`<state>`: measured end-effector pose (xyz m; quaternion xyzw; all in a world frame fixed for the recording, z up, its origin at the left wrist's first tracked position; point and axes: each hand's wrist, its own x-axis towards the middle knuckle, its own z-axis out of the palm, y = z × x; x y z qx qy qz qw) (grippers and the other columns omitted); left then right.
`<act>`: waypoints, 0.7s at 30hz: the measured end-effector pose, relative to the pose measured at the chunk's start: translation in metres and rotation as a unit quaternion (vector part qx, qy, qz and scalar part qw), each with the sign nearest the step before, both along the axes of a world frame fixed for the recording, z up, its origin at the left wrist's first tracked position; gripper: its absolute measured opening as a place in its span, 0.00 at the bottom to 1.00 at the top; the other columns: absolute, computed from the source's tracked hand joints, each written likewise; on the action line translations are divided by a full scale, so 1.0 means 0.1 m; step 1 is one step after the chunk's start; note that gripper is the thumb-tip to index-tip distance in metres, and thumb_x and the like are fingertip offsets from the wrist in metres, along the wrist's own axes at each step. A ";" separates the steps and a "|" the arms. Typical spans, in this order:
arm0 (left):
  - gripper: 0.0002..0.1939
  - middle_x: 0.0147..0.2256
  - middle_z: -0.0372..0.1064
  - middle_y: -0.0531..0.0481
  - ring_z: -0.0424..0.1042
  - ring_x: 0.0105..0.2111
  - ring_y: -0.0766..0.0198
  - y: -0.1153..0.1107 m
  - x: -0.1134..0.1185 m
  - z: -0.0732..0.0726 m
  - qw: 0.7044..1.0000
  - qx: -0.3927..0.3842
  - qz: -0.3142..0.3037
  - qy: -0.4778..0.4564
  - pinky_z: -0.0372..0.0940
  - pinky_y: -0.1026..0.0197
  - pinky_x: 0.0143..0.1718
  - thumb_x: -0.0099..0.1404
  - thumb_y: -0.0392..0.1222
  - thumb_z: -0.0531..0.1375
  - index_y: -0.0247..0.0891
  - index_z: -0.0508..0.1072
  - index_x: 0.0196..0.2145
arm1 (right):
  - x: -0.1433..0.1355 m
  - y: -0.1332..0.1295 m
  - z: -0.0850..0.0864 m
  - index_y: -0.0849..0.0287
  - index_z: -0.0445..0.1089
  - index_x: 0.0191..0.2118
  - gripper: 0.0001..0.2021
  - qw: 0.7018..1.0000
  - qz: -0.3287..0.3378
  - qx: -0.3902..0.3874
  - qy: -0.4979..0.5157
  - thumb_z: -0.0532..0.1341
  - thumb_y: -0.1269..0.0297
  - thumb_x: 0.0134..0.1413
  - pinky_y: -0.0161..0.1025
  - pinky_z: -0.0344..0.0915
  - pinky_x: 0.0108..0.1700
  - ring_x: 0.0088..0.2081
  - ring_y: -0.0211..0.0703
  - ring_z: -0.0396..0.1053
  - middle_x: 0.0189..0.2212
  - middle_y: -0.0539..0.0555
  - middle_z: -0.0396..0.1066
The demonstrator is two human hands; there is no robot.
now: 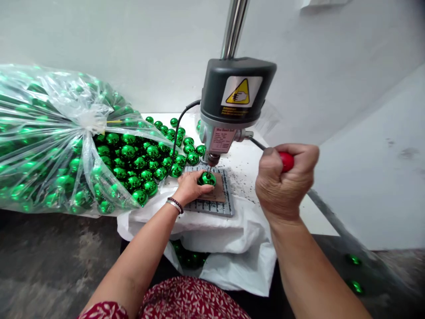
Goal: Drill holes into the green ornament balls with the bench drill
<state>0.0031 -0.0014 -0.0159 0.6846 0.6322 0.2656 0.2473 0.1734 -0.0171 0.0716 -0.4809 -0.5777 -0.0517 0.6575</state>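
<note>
- Left hand (pixel 190 187) is flat down on the drill plate, fingers curled round a shiny green ball (pixel 207 179), so its grip is clamped on the ball.
- The ball sits on a small brown pad (pixel 217 194), which lies on a grey ribbed plate (pixel 214 206) in the middle of the bench (pixel 245 164).
- Drill tip (pixel 209 169) comes straight down onto the top of the ball; looks like it's touching, but it's too small to be sure.
- Right hand (pixel 285 179) is a closed fist, grip wrapped tight on the red knob (pixel 287 161) of the lever sticking out of the right side of the little bench drill (pixel 234 99).
- Drill has a dark grey housing with a yellow warning sticker and rides on a shiny steel column (pixel 234 26).
- Just left of the plate there's a big clear plastic bag (pixel 49 133) lying on its side, mouth open, with loose green balls (pixel 146 159) spilling out right up to the plate.
- White sheet (pixel 232 261) drapes off the front of the bench, more green balls tucked in below it.
- Dark specks scattered on the bench to the right of the plate.
</note>
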 end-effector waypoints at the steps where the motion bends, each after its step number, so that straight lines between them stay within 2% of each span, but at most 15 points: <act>1: 0.24 0.42 0.76 0.49 0.69 0.48 0.51 0.00 0.00 0.00 1.000 -0.002 -0.004 0.003 0.61 0.53 0.51 0.55 0.50 0.66 0.46 0.76 0.50 | 0.00 0.00 -0.03 0.58 0.59 0.32 0.10 1.000 0.001 0.003 0.001 0.56 0.57 0.54 0.31 0.60 0.31 0.27 0.29 0.60 0.26 0.48 0.62; 9: 0.25 0.43 0.76 0.49 0.69 0.49 0.52 0.00 0.00 0.00 1.000 -0.003 -0.002 -0.003 0.61 0.55 0.50 0.54 0.51 0.67 0.46 0.76 0.50 | 0.00 0.01 -0.21 0.59 0.60 0.34 0.11 1.000 0.008 0.024 0.010 0.57 0.56 0.55 0.32 0.60 0.33 0.29 0.29 0.61 0.28 0.49 0.62; 16: 0.21 0.41 0.76 0.49 0.70 0.47 0.51 -0.02 0.00 0.02 1.000 -0.005 0.002 0.002 0.61 0.52 0.50 0.54 0.50 0.66 0.45 0.77 0.46 | -0.01 -0.03 -0.35 0.60 0.60 0.34 0.11 1.000 0.018 0.026 0.005 0.56 0.56 0.54 0.31 0.59 0.31 0.28 0.29 0.60 0.27 0.49 0.61; 18: 0.21 0.41 0.76 0.48 0.70 0.47 0.50 -0.01 0.00 0.02 1.000 -0.004 0.002 0.000 0.61 0.52 0.49 0.54 0.51 0.66 0.44 0.77 0.45 | 0.00 -0.02 -0.30 0.61 0.60 0.33 0.13 1.000 0.017 0.025 0.003 0.56 0.55 0.53 0.32 0.60 0.31 0.28 0.30 0.60 0.26 0.49 0.62; 21: 0.21 0.39 0.77 0.49 0.71 0.46 0.51 0.00 0.02 0.01 1.000 -0.002 0.007 -0.013 0.62 0.52 0.48 0.53 0.51 0.66 0.44 0.77 0.45 | 0.00 0.06 -0.02 0.62 0.62 0.33 0.14 1.000 0.011 0.014 0.008 0.56 0.54 0.53 0.32 0.59 0.32 0.28 0.30 0.60 0.27 0.49 0.63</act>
